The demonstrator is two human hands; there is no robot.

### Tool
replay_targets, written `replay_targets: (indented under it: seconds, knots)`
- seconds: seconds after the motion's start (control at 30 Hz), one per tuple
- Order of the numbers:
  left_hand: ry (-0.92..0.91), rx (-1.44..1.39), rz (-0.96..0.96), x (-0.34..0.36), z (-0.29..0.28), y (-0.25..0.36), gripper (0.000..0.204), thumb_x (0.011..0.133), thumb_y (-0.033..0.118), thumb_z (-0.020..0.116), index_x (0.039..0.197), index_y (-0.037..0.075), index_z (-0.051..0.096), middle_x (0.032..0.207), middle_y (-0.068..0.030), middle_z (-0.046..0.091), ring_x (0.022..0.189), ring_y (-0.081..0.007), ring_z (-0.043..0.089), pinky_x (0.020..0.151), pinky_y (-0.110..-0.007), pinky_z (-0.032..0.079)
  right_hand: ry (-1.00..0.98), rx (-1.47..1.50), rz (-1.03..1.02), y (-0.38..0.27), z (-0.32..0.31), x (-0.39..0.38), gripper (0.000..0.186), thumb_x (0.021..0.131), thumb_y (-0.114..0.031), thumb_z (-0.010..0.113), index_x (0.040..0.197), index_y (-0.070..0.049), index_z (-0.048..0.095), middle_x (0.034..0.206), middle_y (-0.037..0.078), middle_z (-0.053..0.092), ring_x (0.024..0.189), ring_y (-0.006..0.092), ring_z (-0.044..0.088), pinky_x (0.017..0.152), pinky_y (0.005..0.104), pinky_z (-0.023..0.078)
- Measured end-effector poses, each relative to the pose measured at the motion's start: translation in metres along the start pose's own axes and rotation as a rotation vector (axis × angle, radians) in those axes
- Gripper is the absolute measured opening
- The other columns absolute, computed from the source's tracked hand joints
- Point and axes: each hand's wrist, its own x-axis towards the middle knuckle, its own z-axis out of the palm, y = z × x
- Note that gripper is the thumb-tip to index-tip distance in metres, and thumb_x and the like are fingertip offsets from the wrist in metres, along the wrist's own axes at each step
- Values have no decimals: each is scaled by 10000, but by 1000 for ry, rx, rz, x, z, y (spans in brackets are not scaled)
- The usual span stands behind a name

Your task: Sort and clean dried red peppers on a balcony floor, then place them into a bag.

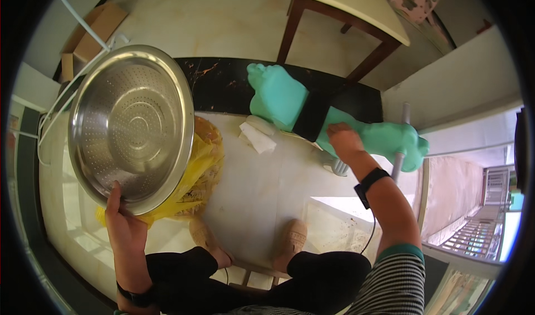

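A round stainless steel colander [142,122] with a wide rim is tilted up at the left, its perforated inside showing. My left hand [127,231] grips its lower rim, thumb on the inner face and the other fingers hidden behind. At the right lies a turquoise plastic ride-on toy [277,97] with grey handle bars and a black band [312,114] across its middle. Over the toy's near side is my right hand [346,143], with its fingers curled in. Whether it touches the toy or pinches something small I cannot make out.
Behind the colander stands a bin lined with a yellow plastic bag [186,187]. A white paper packet [257,137] lies on the tiles by a black stone sill [214,86]. Beyond are a cream-topped stool [348,5] and a cardboard box [95,33]. White cables [83,22] hang at the left.
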Motion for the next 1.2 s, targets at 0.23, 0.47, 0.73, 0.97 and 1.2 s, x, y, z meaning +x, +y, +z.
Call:
replay_targets:
  seconds: [0.23,0.47,0.73,0.97,1.2]
  knots:
    - [165,2,32,20,14,-15,355,993,184,533,1312,36,485,1290,-99,572,1172,-244,565,1034,-416,452,-123,25,-119,6,-9,11,245,752,-175,683,967,-59,703,1176,71,621,1135,246,536,1006,345,426]
    - [392,10,-120,42,28,-11,326,1000,196,504,1250,-14,497,1199,-166,614,1079,-289,626,968,-447,511,-242,124,-75,-3,-19,23,528,683,-74,752,1182,10,604,1252,152,591,1155,353,531,1033,411,419]
    - [627,-54,-370,45,29,-10,305,969,144,554,1195,-60,536,1069,-145,654,979,-242,652,836,-343,530,-298,810,211,31,14,12,429,902,-185,586,1304,-40,557,1338,130,554,1220,291,496,1075,379,373]
    - [698,181,-631,30,7,-49,247,944,174,627,1127,13,591,1038,-70,653,949,-167,614,817,-288,478,-369,370,31,24,-1,12,446,849,-113,620,1274,11,567,1353,190,534,1253,369,473,1092,434,361]
    - [560,153,-629,27,37,-62,394,949,269,644,1189,-34,568,1088,-94,660,994,-150,598,857,-287,486,-516,160,-10,7,-21,29,504,822,-86,638,1297,42,529,1413,210,472,1301,391,430,1134,466,312]
